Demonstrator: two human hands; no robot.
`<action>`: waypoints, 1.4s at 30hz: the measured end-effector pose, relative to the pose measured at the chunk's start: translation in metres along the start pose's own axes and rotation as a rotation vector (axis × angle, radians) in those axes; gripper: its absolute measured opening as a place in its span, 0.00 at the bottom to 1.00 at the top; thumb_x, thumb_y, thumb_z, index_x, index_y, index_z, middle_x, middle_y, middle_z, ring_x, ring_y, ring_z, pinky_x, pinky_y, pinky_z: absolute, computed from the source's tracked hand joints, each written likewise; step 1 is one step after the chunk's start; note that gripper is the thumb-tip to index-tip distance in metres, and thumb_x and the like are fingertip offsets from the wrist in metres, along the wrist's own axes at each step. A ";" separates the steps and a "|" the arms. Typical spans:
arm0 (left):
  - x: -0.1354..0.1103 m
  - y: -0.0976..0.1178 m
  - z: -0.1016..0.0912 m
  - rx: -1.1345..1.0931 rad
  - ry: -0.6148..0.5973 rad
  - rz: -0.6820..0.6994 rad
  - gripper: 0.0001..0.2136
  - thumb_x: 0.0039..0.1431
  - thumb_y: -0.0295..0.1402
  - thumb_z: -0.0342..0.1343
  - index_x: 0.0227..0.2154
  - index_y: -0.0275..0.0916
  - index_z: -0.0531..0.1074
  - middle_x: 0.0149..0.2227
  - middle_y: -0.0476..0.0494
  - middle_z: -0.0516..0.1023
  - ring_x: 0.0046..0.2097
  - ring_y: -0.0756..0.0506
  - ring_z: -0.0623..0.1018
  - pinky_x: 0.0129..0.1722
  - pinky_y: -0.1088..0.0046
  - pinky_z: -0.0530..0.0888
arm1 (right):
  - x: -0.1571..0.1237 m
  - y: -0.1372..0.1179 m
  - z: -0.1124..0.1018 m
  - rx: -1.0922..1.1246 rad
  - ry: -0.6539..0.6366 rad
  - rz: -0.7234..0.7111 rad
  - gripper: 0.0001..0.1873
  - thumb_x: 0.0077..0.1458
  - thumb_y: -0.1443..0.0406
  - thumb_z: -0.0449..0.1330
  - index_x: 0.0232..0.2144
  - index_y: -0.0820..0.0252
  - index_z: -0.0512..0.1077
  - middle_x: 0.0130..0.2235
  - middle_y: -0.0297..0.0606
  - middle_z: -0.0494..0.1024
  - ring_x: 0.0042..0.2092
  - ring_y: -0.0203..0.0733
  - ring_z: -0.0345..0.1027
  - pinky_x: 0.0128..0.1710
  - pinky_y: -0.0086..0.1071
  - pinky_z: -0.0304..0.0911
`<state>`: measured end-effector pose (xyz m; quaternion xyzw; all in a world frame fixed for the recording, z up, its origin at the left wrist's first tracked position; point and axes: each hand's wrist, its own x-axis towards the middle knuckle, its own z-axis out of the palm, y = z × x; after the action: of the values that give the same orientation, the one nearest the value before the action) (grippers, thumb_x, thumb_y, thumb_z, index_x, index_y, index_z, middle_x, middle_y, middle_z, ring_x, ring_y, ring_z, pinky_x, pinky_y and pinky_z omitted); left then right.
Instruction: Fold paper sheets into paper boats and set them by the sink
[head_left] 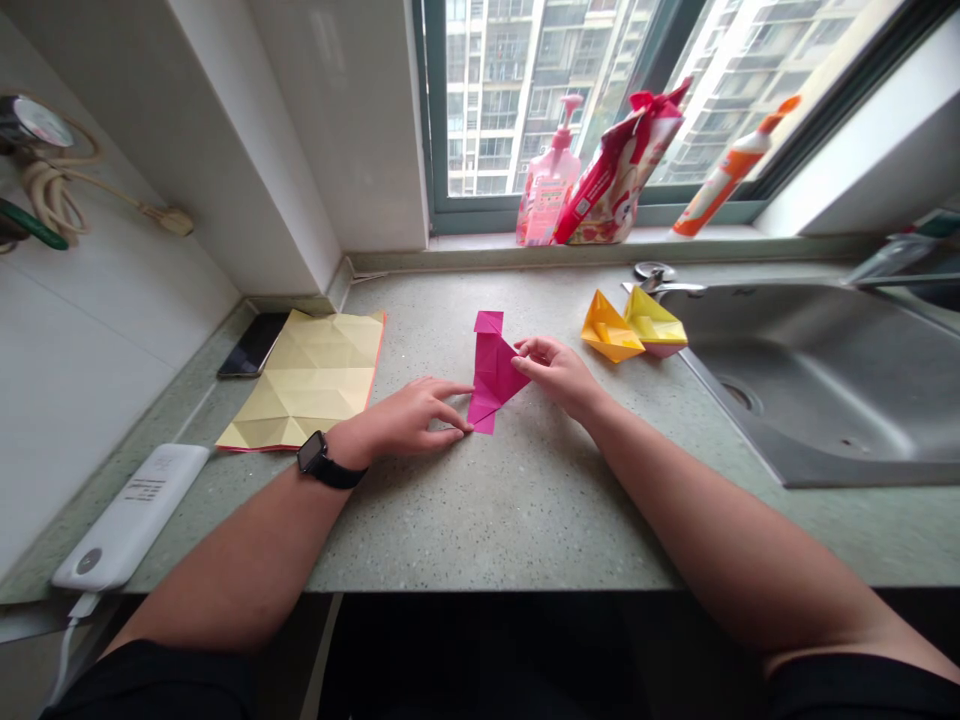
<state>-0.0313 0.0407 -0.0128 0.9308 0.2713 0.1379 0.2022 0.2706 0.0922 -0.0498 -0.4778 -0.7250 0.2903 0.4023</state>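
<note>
A partly folded sheet of magenta origami paper (491, 368) lies on the speckled counter, with a triangular flap pointing right and small tabs at its top and bottom. My left hand (420, 415), below a black wristwatch (319, 460), touches the paper's left edge and lower corner with outstretched fingertips. On the other side, my right hand (551, 370) pinches the tip of the triangular flap between thumb and fingers. Two folded paper boats, one orange (611, 330) and one yellow (655, 322), stand beyond my right hand.
Creased yellow paper sheets (315, 375) and a dark phone (251, 345) lie at the left. A white power bank (135, 515) with a cable is nearer. A steel sink (825, 400) borders the right. A pink pump bottle (550, 185), red bag (622, 170) and orange-white bottle (724, 180) line the windowsill.
</note>
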 end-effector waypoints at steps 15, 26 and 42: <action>0.002 0.004 -0.001 0.152 0.638 -0.010 0.10 0.76 0.34 0.56 0.55 0.43 0.74 0.58 0.37 0.80 0.60 0.39 0.79 0.63 0.51 0.76 | -0.020 -0.042 -0.015 -0.320 0.390 -0.415 0.04 0.67 0.60 0.64 0.37 0.48 0.75 0.51 0.43 0.76 0.56 0.57 0.72 0.59 0.57 0.70; 0.001 -0.003 0.004 0.161 0.349 -0.030 0.34 0.59 0.56 0.72 0.58 0.43 0.67 0.60 0.32 0.75 0.60 0.32 0.75 0.61 0.49 0.75 | -0.014 -0.021 0.002 -0.533 -0.160 -0.538 0.03 0.65 0.65 0.64 0.38 0.52 0.78 0.49 0.43 0.82 0.49 0.52 0.75 0.52 0.49 0.71; 0.005 0.000 0.009 0.187 0.117 0.000 0.05 0.71 0.32 0.58 0.40 0.41 0.79 0.47 0.40 0.83 0.49 0.40 0.80 0.53 0.59 0.74 | -0.020 -0.029 0.010 -0.402 -0.324 -0.552 0.18 0.60 0.66 0.66 0.53 0.47 0.82 0.55 0.40 0.85 0.59 0.52 0.76 0.67 0.56 0.66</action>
<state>-0.0241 0.0403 -0.0196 0.9360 0.2942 0.1661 0.0984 0.2534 0.0621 -0.0374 -0.2817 -0.9232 0.0947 0.2436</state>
